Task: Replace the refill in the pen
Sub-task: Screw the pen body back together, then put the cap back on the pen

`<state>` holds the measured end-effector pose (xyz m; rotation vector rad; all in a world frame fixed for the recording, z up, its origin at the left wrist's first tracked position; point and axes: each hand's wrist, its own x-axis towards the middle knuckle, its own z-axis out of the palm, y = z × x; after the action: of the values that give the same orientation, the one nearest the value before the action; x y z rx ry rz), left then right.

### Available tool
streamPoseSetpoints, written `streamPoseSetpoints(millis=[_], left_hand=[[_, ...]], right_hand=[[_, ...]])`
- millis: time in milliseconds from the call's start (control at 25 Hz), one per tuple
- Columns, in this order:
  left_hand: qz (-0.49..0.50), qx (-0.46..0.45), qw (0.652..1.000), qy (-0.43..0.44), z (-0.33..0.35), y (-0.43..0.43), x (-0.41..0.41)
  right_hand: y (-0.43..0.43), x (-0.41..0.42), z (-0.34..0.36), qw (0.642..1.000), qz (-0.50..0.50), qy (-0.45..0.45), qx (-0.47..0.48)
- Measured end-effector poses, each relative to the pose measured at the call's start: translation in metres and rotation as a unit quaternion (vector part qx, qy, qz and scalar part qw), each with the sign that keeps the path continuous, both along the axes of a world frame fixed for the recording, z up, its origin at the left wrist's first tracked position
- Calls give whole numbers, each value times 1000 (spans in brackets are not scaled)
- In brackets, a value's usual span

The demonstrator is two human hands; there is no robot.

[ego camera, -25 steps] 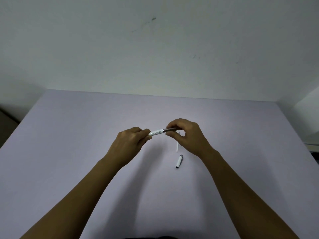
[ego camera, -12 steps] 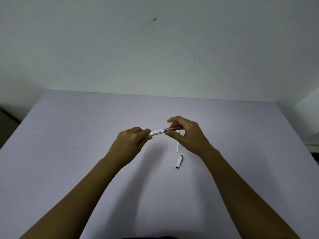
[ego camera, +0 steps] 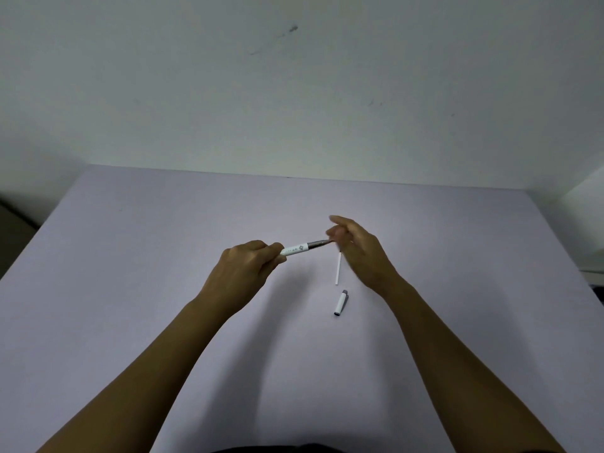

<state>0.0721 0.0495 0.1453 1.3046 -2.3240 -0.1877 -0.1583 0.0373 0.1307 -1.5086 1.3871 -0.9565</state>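
Note:
My left hand (ego camera: pixel 245 269) grips the rear end of a white pen (ego camera: pixel 295 249). The pen is held level above the table, and its dark grip section points right. My right hand (ego camera: pixel 361 253) is just past the pen's tip. Its fingers are spread and blurred, and they no longer wrap the grip section. A thin white refill (ego camera: pixel 338 269) lies on the table below my right hand, with its far end hidden by the fingers. The white pen cap (ego camera: pixel 341 303) with a grey end lies just nearer to me than the refill.
The lilac table (ego camera: pixel 130 256) runs back to a pale wall. Its left and right edges drop off at the sides of the view. A white object (ego camera: pixel 585 204) stands past the far right corner.
My right hand was pinched on the pen's dark grip section. Its fingers have since opened and lifted off toward the tip. My left hand and the pen have barely moved.

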Motion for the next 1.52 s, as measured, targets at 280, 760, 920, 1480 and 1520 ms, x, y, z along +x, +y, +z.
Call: streamPoseSetpoints(millis=[280, 760, 920, 1480, 1520], left_hand=[[14, 19, 1000, -8, -8, -5, 6], [26, 41, 999, -15, -14, -14, 7], [21, 43, 999, -13, -17, -11, 4], [53, 29, 998, 1, -12, -7, 9], [54, 28, 998, 1, -12, -7, 9]], right_hand=[[13, -17, -123, 940, -169, 224, 195], [14, -4, -146, 922, -211, 252, 203], [-2, -15, -111, 928, -294, 114, 199], [-18, 19, -1, 920, -220, -312, 92], [-17, 21, 1, 920, -218, -314, 92]])
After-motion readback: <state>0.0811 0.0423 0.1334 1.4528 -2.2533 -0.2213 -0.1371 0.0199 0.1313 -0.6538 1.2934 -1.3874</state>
